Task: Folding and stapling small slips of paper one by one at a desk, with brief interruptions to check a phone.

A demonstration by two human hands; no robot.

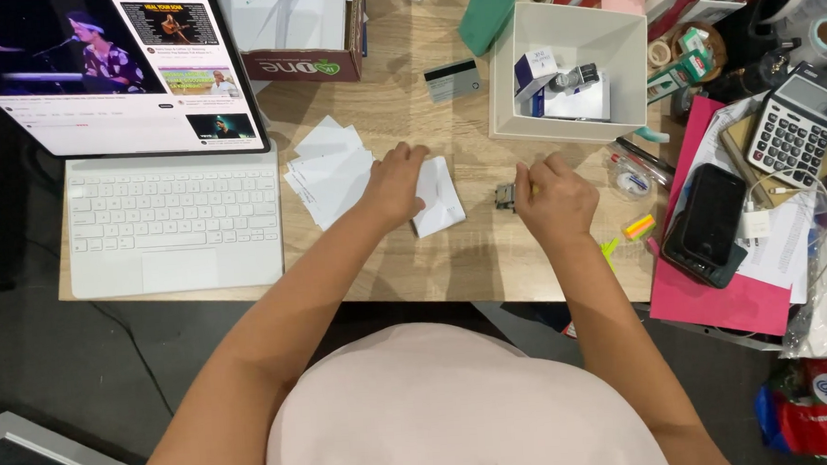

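Left hand (394,182): flat, palm down, pressing on a white folded paper (438,196) on the table (471,258); nothing gripped.
Right hand (551,197): grip closed around a small dark metal clip (505,197), just right of the folded paper.
Paper stack (330,171): loose white slips, fanned out just left of the left hand.
Keyboard (172,221): white, at the table's left edge, below a tablet (122,73).
White box (570,69): open, behind the right hand.

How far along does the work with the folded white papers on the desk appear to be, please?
Looks done: a fanned stack of white papers lies beside the keyboard. In hand: the left hand presses one folded white paper, while the right hand grips a small metal tool. What is left cannot be told; no other loose sheets are plainly visible.
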